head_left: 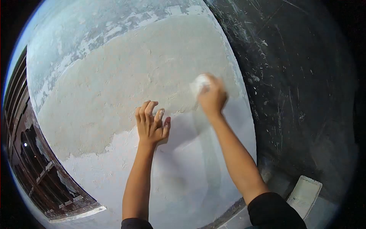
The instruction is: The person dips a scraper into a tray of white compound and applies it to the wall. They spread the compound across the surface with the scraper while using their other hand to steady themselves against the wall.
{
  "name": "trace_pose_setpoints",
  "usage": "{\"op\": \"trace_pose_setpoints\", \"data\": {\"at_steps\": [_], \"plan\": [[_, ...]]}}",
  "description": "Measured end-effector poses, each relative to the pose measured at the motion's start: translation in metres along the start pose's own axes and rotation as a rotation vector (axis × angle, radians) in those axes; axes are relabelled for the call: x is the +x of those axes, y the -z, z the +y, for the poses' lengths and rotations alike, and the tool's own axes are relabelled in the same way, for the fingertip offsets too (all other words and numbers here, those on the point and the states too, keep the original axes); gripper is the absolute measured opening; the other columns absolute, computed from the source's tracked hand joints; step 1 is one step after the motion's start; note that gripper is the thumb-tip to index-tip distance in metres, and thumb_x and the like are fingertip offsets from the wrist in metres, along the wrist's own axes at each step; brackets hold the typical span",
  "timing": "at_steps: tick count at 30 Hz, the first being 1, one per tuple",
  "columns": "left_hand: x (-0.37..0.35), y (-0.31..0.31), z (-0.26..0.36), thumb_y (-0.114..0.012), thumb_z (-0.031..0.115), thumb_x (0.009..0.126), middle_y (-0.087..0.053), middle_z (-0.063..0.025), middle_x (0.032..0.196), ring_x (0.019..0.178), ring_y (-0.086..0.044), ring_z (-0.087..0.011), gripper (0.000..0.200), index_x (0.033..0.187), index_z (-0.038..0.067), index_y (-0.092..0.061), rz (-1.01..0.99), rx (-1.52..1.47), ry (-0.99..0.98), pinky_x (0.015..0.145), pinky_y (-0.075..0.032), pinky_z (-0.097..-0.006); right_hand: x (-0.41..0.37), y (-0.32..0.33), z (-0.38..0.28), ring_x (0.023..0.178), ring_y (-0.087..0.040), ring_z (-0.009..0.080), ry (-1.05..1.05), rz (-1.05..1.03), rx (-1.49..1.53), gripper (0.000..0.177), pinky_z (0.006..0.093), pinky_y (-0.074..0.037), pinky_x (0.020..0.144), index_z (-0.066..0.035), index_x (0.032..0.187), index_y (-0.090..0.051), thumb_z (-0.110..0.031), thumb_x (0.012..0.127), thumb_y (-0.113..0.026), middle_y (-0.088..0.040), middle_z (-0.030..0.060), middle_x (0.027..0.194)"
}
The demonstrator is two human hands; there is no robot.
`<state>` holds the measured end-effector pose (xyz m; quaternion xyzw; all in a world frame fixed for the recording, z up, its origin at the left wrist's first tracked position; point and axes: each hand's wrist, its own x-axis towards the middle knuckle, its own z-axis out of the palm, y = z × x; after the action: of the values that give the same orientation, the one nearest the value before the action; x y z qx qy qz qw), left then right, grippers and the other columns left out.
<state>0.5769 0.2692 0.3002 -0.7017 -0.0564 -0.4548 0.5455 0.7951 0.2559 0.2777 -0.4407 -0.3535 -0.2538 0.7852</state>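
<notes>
Across one pale wall (183, 45) we reach with two bare arms, both coming up from the bottom of the view and ending in dark sleeves (276, 210). We count one white object, held in our right hand (212, 95), and one tray.

Our left hand (152, 124) is raised, its back towards us, beside the ragged lower edge of the beige-grey patch (95, 91). Its fingers are apart and loosely bent, open and holding nothing, with pale residue on some of them; we cannot tell how firmly they meet the wall. Our right arm slants up and leftward, and that hand sits higher, near the patch's right side. Its fingers are closed around the white object (201, 83), which lies at the wall's surface; both are blurred, so we cannot tell its exact shape.

At the far left we see one barred window (38, 164). At the right is one dark surface (305, 95), with the whitish rectangular tray (304, 192) at its lower end.
</notes>
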Motion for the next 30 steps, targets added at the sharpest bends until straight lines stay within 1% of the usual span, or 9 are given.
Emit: {"op": "trace_pose_setpoints", "data": {"at_steps": [6, 8, 10, 12, 15, 18, 20, 23, 30], "plan": [[0.002, -0.005, -0.002, -0.058, 0.027, 0.080, -0.045, -0.0139, 0.126, 0.117, -0.043, -0.0362, 0.045, 0.121, 0.017, -0.042, 0.010, -0.012, 0.004, 0.096, -0.032, -0.0502, -0.020, 0.002, -0.029, 0.091, -0.062, 0.0358, 0.243, -0.063, 0.336, 0.040, 0.0454, -0.050, 0.077, -0.012, 0.116, -0.063, -0.005, 0.077, -0.063, -0.061, 0.0139, 0.101], [0.000, -0.004, -0.002, -0.057, 0.028, 0.080, -0.045, -0.0137, 0.126, 0.117, -0.043, -0.0362, 0.046, 0.122, 0.018, -0.041, -0.007, -0.010, 0.020, 0.096, -0.032, -0.0502, -0.026, -0.007, -0.021, 0.093, -0.061, 0.0353, 0.156, -0.195, 0.301, 0.036, 0.0439, -0.050, 0.080, -0.011, 0.113, -0.064, -0.004, 0.078, -0.061, -0.062, 0.0140, 0.102], [0.001, 0.000, 0.000, -0.058, 0.028, 0.079, -0.045, -0.0136, 0.126, 0.117, -0.043, -0.0360, 0.049, 0.123, 0.019, -0.040, -0.026, -0.004, 0.011, 0.095, -0.032, -0.0503, -0.004, 0.010, 0.005, 0.094, -0.062, 0.0346, -0.129, -0.009, 0.031, 0.032, 0.0440, -0.050, 0.079, -0.009, 0.110, -0.065, -0.004, 0.078, -0.062, -0.063, 0.0134, 0.102], [0.003, -0.002, 0.002, -0.060, 0.028, 0.077, -0.045, -0.0135, 0.126, 0.118, -0.043, -0.0358, 0.052, 0.124, 0.019, -0.039, -0.095, 0.001, 0.002, 0.095, -0.032, -0.0504, 0.002, 0.024, 0.015, 0.091, -0.062, 0.0341, -0.124, 0.065, 0.076, 0.033, 0.0432, -0.051, 0.077, -0.010, 0.110, -0.065, -0.004, 0.078, -0.063, -0.063, 0.0130, 0.100], [0.003, -0.005, -0.001, -0.058, 0.030, 0.077, -0.045, -0.0140, 0.126, 0.119, -0.042, -0.0354, 0.050, 0.122, 0.017, -0.041, -0.092, 0.007, -0.002, 0.095, -0.032, -0.0507, -0.022, -0.004, 0.014, 0.091, -0.062, 0.0327, 0.197, 0.029, 0.311, 0.038, 0.0430, -0.050, 0.078, -0.011, 0.113, -0.066, -0.003, 0.076, -0.065, -0.063, 0.0124, 0.101], [0.003, -0.001, 0.001, -0.057, 0.031, 0.076, -0.045, -0.0146, 0.126, 0.120, -0.042, -0.0352, 0.050, 0.121, 0.015, -0.042, -0.131, 0.009, 0.017, 0.095, -0.031, -0.0512, -0.030, -0.007, 0.023, 0.089, -0.063, 0.0330, 0.167, -0.017, 0.206, 0.039, 0.0406, -0.051, 0.076, -0.013, 0.114, -0.065, -0.003, 0.077, -0.064, -0.062, 0.0110, 0.098], [0.002, 0.001, 0.001, -0.057, 0.031, 0.075, -0.045, -0.0149, 0.126, 0.120, -0.042, -0.0352, 0.050, 0.120, 0.015, -0.043, -0.155, 0.000, 0.032, 0.096, -0.031, -0.0515, -0.015, 0.022, 0.031, 0.086, -0.063, 0.0336, -0.127, 0.094, 0.022, 0.034, 0.0411, -0.051, 0.072, -0.010, 0.109, -0.065, -0.001, 0.077, -0.063, -0.061, 0.0112, 0.096], [0.006, -0.004, 0.001, -0.057, 0.031, 0.073, -0.045, -0.0152, 0.126, 0.120, -0.042, -0.0354, 0.054, 0.122, 0.015, -0.042, -0.176, 0.031, 0.016, 0.096, -0.031, -0.0519, -0.018, 0.020, 0.030, 0.085, -0.063, 0.0336, 0.027, 0.175, 0.121, 0.033, 0.0415, -0.051, 0.071, -0.010, 0.109, -0.064, -0.002, 0.077, -0.064, -0.061, 0.0107, 0.096], [0.004, -0.001, 0.006, -0.059, 0.030, 0.072, -0.045, -0.0143, 0.125, 0.120, -0.042, -0.0349, 0.054, 0.121, 0.013, -0.044, -0.232, 0.057, 0.035, 0.096, -0.031, -0.0508, -0.018, 0.023, 0.045, 0.092, -0.062, 0.0353, -0.191, 0.081, -0.016, 0.041, 0.0419, -0.051, 0.076, -0.010, 0.114, -0.063, -0.003, 0.074, -0.068, -0.062, 0.0133, 0.102]]}}
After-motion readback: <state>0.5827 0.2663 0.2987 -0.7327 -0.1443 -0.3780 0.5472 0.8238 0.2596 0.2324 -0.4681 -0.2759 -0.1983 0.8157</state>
